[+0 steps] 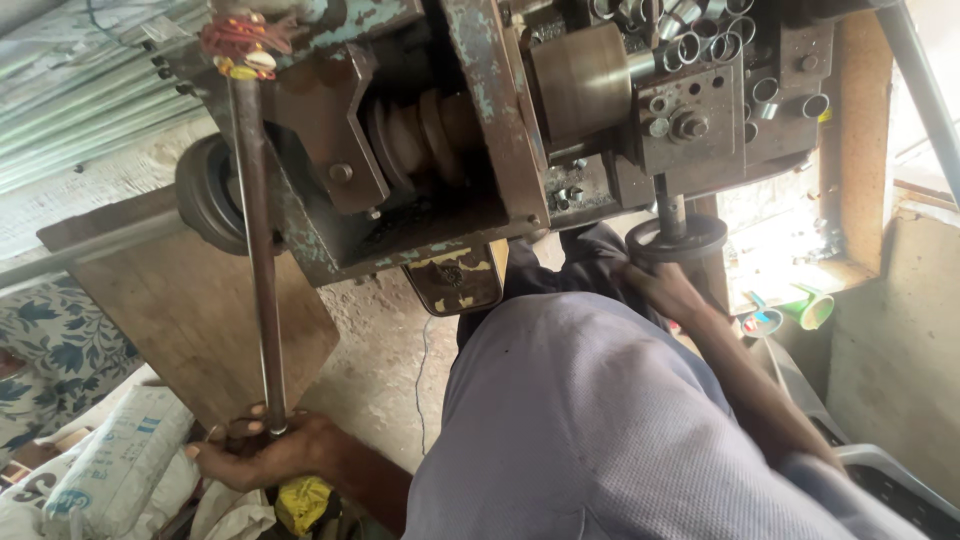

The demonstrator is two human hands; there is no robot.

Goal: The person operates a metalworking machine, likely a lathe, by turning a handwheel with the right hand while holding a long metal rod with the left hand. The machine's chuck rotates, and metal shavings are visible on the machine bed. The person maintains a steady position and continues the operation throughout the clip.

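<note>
My left hand [262,450] grips the lower end of a long steel rod [258,240] that runs up into a worn blue-grey lathe [480,130]. My right hand [668,285] rests on a dark round handwheel [680,240] under the tool block [690,110] on the machine's right side. A brass-coloured cylinder [580,75] sits in the machine next to a stepped belt pulley [420,135]. Several short metal rings [700,30] lie on top of the tool block. My grey-clad leg [590,420] fills the lower middle.
A wooden board [200,310] leans under the machine at left. White sacks [110,470] and a floral cloth [50,350] lie lower left, a yellow rag [300,500] by my wrist. Green cups [810,305] stand at right beside a concrete wall [900,340].
</note>
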